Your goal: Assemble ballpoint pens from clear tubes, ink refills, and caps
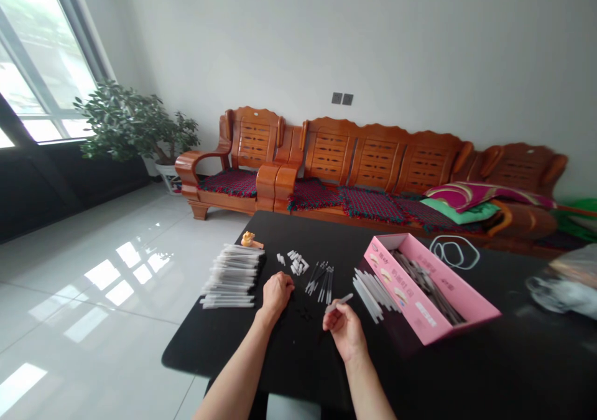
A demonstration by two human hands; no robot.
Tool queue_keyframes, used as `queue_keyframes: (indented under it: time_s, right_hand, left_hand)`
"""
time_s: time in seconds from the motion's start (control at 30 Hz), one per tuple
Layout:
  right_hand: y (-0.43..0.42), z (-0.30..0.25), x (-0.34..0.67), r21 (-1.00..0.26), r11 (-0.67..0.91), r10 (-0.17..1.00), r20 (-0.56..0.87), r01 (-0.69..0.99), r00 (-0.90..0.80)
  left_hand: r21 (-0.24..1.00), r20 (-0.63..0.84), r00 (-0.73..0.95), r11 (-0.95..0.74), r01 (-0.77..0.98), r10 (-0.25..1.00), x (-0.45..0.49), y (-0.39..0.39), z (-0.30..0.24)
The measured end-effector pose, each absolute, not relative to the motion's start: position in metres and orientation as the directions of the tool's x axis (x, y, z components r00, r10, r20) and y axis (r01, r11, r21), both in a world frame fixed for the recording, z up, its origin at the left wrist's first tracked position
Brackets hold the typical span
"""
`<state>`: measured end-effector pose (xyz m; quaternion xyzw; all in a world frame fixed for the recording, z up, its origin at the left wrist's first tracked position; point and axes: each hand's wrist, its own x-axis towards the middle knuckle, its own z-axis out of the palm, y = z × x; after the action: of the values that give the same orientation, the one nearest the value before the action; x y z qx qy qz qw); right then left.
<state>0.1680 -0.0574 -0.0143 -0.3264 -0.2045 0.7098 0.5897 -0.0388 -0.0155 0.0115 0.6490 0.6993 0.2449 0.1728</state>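
My right hand (342,330) pinches a slim white plastic tube (339,303) between thumb and fingers, over the black table (298,370). My left hand (277,294) rests curled on the tabletop, and its fingers hide anything inside. Just beyond it lie small white plastic pieces (296,262) and a few thin sticks (321,283). Small dark parts (304,313) lie between my hands. A stack of white tubes (232,277) lies to the left, and more tubes (370,292) lie against a pink cardboard box (420,289) holding dark grey sticks.
A small orange figure (249,239) stands at the far table edge, and a loop of white cord (454,252) lies beyond the box. A plastic bag (564,286) sits at the right. Behind are a wooden sofa (373,158) and a potted plant (135,121).
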Motion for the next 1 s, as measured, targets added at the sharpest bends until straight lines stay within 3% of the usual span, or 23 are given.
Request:
queue_keyframes:
  time_s: [0.13, 0.23, 0.33, 0.4, 0.5, 0.63, 1.0]
  right_hand:
    - [-0.058, -0.016, 0.168, -0.670, -0.224, 0.968, -0.236, -0.708, -0.083]
    - [-0.057, -0.017, 0.169, -0.666, -0.232, 0.962, -0.263, -0.709, -0.067]
    - [-0.056, -0.015, 0.170, -0.665, -0.238, 0.953, -0.300, -0.708, -0.039]
    - [-0.055, -0.008, 0.169, -0.670, -0.226, 0.954, -0.300, -0.707, -0.020]
    - [-0.055, 0.010, 0.163, -0.715, -0.170, 0.968, -0.251, -0.678, 0.022]
    - [-0.059, 0.039, 0.151, -0.814, -0.043, 0.983, -0.138, -0.579, 0.122]
    - [-0.064, 0.052, 0.138, -0.903, 0.016, 0.974, -0.083, -0.429, 0.210]
  left_hand:
    - [0.575, 0.091, -0.123, 0.049, 0.817, 0.988, -0.041, -0.013, 0.013]
    - [0.697, 0.129, -0.196, 0.051, 0.716, 0.972, -0.040, -0.016, 0.024]
    - [0.927, 0.073, -0.213, 0.012, 0.376, 0.974, -0.033, -0.025, 0.035]
    - [0.994, 0.019, -0.137, -0.005, 0.105, 0.990, -0.025, -0.033, 0.038]
    - [0.985, -0.051, -0.031, 0.045, -0.164, 0.998, -0.012, -0.045, 0.037]
    - [0.925, -0.117, 0.041, 0.124, -0.358, 0.992, -0.002, -0.057, 0.035]
    - [0.892, -0.116, 0.071, 0.136, -0.430, 0.991, 0.001, -0.065, 0.045]
